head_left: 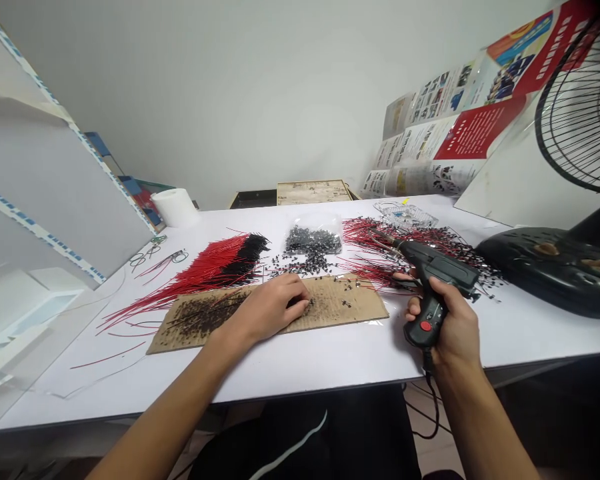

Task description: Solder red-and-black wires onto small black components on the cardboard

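Observation:
My right hand (pixel 455 320) is wrapped round the grip of a black soldering gun (pixel 437 267) with a red button, its tip pointing up and left over the table. A cord runs down from its handle. My left hand (pixel 277 303) rests on a strip of brown cardboard (pixel 370 307), thumb and fingers closed together. Whatever they pinch is too small to make out; little black parts (pixel 347 304) lie close by on the cardboard. Dark scorch marks and spots cover the cardboard's left part. Behind it lies a bundle of red and black wires (pixel 215 263).
A clear bag of small black components (pixel 314 239) spills onto the white table (pixel 300 363). More wires with black ends (pixel 445 240) are heaped to the right, before a clear plastic tray (pixel 407 215). A black fan (pixel 545 260) stands far right; scissors (pixel 145 255) and a white roll (pixel 175 207) are left.

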Demonstrator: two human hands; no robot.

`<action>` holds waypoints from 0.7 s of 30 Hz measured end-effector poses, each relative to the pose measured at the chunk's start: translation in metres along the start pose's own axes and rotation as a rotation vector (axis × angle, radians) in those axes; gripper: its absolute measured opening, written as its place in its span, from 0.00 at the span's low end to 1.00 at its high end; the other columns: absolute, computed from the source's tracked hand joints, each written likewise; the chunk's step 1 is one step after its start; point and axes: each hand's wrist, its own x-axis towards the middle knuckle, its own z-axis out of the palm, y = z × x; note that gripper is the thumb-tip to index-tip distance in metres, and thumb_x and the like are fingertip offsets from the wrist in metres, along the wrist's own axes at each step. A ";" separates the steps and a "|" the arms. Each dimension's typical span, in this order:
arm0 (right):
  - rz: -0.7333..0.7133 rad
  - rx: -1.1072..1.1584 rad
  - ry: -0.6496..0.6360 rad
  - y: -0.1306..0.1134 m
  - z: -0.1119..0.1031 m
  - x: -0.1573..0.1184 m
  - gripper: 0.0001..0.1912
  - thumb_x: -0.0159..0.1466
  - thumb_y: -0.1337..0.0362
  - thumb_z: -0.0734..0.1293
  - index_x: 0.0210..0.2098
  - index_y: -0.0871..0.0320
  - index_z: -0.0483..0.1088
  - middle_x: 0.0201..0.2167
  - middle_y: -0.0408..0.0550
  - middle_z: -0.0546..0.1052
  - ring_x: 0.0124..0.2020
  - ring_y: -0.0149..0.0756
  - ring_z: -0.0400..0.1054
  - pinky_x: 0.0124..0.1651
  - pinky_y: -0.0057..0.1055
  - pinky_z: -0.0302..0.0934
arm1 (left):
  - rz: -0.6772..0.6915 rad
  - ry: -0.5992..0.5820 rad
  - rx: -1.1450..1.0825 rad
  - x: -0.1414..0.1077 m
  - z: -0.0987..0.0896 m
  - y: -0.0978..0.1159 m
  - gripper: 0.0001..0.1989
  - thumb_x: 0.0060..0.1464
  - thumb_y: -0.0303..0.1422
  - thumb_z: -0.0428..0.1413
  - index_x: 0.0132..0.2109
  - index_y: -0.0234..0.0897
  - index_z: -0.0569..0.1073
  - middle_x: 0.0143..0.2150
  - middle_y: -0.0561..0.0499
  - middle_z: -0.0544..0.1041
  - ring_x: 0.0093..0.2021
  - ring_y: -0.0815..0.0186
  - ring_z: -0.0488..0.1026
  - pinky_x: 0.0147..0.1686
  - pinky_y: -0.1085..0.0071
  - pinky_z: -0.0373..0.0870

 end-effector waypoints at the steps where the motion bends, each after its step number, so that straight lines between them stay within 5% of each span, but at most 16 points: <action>1: -0.001 0.002 -0.001 0.001 0.000 0.000 0.30 0.43 0.48 0.83 0.37 0.66 0.87 0.22 0.50 0.80 0.16 0.26 0.64 0.17 0.22 0.61 | 0.000 0.003 0.002 0.000 0.000 0.000 0.07 0.74 0.32 0.58 0.43 0.37 0.79 0.46 0.47 0.80 0.48 0.59 0.78 0.49 0.60 0.75; 11: 0.000 0.013 -0.005 0.002 -0.001 0.001 0.29 0.43 0.47 0.84 0.37 0.64 0.87 0.24 0.49 0.81 0.16 0.26 0.65 0.17 0.22 0.61 | 0.043 0.027 -0.005 0.000 0.002 0.001 0.10 0.75 0.29 0.54 0.52 0.40 0.81 0.51 0.46 0.81 0.52 0.58 0.79 0.53 0.58 0.77; 16: -0.005 0.005 -0.006 0.002 -0.001 0.000 0.28 0.43 0.48 0.84 0.36 0.63 0.87 0.26 0.49 0.83 0.16 0.25 0.65 0.17 0.21 0.61 | 0.044 0.026 -0.014 0.000 0.006 0.003 0.09 0.77 0.37 0.58 0.48 0.39 0.81 0.48 0.46 0.80 0.49 0.59 0.78 0.50 0.59 0.76; 21: -0.026 0.003 -0.013 0.002 0.002 -0.001 0.25 0.46 0.49 0.83 0.35 0.62 0.85 0.27 0.50 0.84 0.16 0.26 0.65 0.17 0.22 0.62 | 0.073 0.014 -0.048 0.000 0.003 0.004 0.08 0.76 0.35 0.58 0.49 0.39 0.82 0.50 0.46 0.82 0.49 0.60 0.79 0.52 0.60 0.77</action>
